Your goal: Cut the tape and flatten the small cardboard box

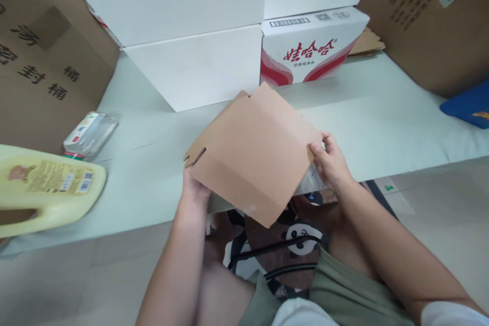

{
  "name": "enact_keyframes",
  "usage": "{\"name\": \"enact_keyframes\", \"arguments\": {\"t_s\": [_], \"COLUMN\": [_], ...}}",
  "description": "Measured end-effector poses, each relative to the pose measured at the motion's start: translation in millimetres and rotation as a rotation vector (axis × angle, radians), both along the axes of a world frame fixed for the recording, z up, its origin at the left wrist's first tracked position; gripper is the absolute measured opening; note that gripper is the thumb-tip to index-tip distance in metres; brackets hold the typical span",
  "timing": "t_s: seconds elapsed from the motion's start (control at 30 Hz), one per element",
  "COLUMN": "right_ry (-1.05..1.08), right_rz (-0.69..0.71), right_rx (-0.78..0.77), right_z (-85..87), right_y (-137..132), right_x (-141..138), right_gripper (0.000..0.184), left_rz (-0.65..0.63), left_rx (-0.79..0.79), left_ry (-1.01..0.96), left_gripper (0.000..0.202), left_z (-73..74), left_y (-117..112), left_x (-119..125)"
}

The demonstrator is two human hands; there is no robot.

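A flat brown cardboard piece (pixel 252 153), creased and partly folded, is held tilted over the near edge of a pale table (pixel 382 122). My left hand (pixel 193 186) grips its lower left edge from underneath, with most fingers hidden behind the cardboard. My right hand (pixel 330 163) pinches its right edge, thumb on top and fingers curled.
White boxes (pixel 191 35) stand stacked at the back of the table beside a white carton with red print (pixel 309 46). Large brown cartons stand at the left (pixel 42 61) and right (pixel 431 15). A yellow jug (pixel 46 188) and a clear plastic bottle (pixel 89 132) lie at the left. A blue object (pixel 468 104) sits at the right edge.
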State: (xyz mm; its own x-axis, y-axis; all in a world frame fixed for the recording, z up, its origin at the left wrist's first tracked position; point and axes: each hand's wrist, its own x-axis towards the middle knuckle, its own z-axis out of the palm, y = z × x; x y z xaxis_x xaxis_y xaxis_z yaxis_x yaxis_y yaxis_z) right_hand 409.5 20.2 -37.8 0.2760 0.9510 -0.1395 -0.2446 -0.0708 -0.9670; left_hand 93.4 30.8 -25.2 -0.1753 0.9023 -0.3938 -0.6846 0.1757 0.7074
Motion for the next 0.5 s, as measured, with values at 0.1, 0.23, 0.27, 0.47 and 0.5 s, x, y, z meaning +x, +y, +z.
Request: {"name": "enact_keyframes", "arguments": {"t_s": [0.1, 0.23, 0.27, 0.47, 0.5], "right_ry": [0.089, 0.204, 0.223, 0.312, 0.322], "right_rz": [0.032, 0.210, 0.214, 0.033, 0.037], "right_rx": [-0.060, -0.148, -0.154, -0.166, -0.163], "right_z": [3.0, 5.5, 5.6, 7.6, 8.9], "right_y": [-1.5, -4.7, -4.9, -1.0, -0.2], "right_x": [-1.3, -1.2, -0.2, 14.0, 15.8], "right_gripper": [0.061, 0.055, 0.054, 0.039, 0.038], "left_rz": [0.047, -0.021, -0.027, -0.131, -0.152], "left_rx": [0.057, 0.125, 0.151, 0.157, 0.145], "left_ry": [0.037, 0.034, 0.038, 0.172, 0.208], "left_gripper": [0.011, 0.022, 0.026, 0.048, 0.054], "left_z": [0.8, 1.9, 2.2, -10.6, -15.2], "left_y": [-2.4, -6.6, -7.1, -13.6, -16.4], "left_x": [7.3, 22.2, 24.5, -3.6, -14.0]}}
